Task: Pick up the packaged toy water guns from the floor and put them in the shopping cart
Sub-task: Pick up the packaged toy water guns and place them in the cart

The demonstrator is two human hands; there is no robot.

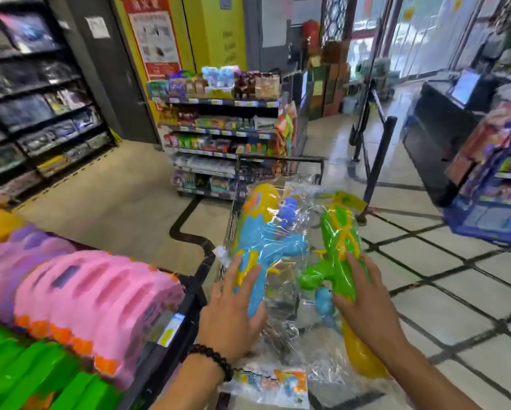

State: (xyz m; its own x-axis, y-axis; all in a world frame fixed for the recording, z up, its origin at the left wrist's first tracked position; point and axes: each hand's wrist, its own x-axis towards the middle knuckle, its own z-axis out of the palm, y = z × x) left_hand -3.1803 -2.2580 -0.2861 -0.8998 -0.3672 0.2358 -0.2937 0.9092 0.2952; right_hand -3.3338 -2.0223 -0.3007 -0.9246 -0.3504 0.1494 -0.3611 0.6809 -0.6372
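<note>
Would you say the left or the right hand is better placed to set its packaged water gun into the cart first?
Probably the left hand: it rests on the blue water gun directly over the shopping cart. The right hand and green water gun sit further right.

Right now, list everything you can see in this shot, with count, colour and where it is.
blue water gun: one, blue and yellow, clear bag, over the cart
green water gun: one, green and yellow, clear bag, right of the blue one
shopping cart: one, dark wire, beneath the guns
pink toys: several, pink, purple and green, display at left
snack shelf: one, mixed colours, centre back
checkout counter: one, black, right back
bracelet: one, black beads, left wrist
hands: left hand flat on the blue gun; right hand flat on the green gun
</note>
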